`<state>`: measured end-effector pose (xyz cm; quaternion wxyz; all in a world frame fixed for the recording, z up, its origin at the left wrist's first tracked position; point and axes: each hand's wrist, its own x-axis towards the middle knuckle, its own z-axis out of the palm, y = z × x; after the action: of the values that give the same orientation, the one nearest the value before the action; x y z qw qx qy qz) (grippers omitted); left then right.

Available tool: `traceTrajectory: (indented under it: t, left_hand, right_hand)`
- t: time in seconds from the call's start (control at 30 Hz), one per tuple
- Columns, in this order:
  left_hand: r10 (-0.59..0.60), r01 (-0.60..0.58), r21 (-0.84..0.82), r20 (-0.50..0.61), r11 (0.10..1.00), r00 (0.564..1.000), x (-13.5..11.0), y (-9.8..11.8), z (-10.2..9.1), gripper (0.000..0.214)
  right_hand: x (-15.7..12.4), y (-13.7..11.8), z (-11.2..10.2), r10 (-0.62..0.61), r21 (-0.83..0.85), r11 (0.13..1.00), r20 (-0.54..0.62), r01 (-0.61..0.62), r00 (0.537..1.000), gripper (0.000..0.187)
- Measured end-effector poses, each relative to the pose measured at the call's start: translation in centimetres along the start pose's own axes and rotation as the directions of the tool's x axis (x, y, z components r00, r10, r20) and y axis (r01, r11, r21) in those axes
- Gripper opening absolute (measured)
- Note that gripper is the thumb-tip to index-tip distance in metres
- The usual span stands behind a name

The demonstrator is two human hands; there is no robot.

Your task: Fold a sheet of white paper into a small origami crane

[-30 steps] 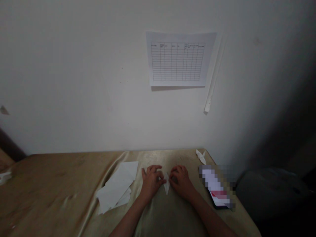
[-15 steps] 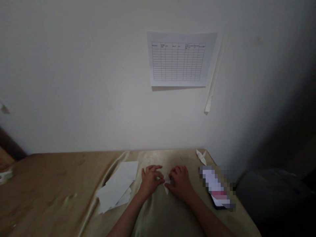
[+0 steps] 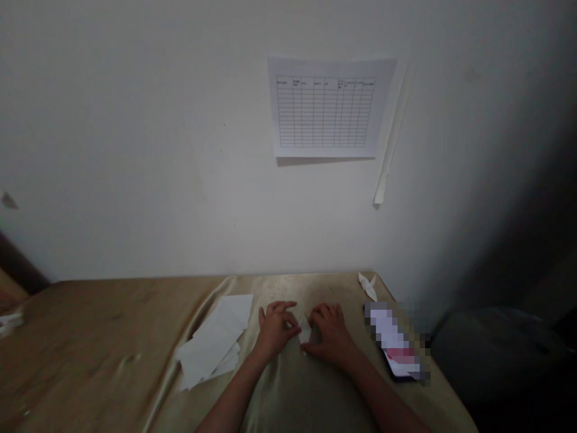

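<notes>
A small folded white paper (image 3: 305, 331) lies on the cloth-covered table between my two hands. My left hand (image 3: 276, 328) pinches its left edge between thumb and forefinger, the other fingers reaching forward. On the opposite side, my right hand (image 3: 331, 334) has its thumb at the paper's near tip and its bent fingers along the upper right edge. Parts of the paper are covered by the fingertips. Left of my left hand is a loose pile of white paper sheets (image 3: 216, 340).
A phone (image 3: 392, 343) with a blurred-out screen lies right of my right hand. Behind it, by the table's far corner, sits a folded paper figure (image 3: 368, 287). A printed table sheet (image 3: 325, 111) hangs on the wall. Tan cloth (image 3: 112, 337) covers the table.
My right thumb has slid down toward the paper's near tip, and more of the folded paper shows between the hands. My left hand stays almost still.
</notes>
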<state>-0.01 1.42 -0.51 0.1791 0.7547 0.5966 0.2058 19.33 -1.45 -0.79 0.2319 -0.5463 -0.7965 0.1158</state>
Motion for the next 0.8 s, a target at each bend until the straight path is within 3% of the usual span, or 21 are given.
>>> traceTrajectory:
  t: [0.23,0.3,0.43,0.8]
  left_hand:
    - [0.013,-0.013,-0.004,0.001,1.000,1.000,0.0,-0.1,0.0,0.006]
    - [0.011,-0.011,0.000,0.001,1.000,1.000,-0.1,0.0,-0.1,0.007]
    - [-0.009,0.009,0.003,0.008,1.000,1.000,-0.1,0.3,-0.4,0.007]
    - [0.001,-0.006,-0.091,-0.053,0.996,0.999,-0.2,0.3,-0.6,0.008]
  right_hand:
    - [-0.1,0.7,0.2,-0.041,0.093,0.995,-0.023,0.043,0.999,0.057]
    - [0.1,0.9,0.4,-0.044,0.105,0.993,-0.037,0.048,0.998,0.047]
    - [0.5,1.1,0.8,-0.037,0.124,0.991,-0.105,0.050,0.994,0.005]
    - [0.5,1.4,1.2,-0.071,0.162,0.982,-0.162,0.097,0.984,0.005]
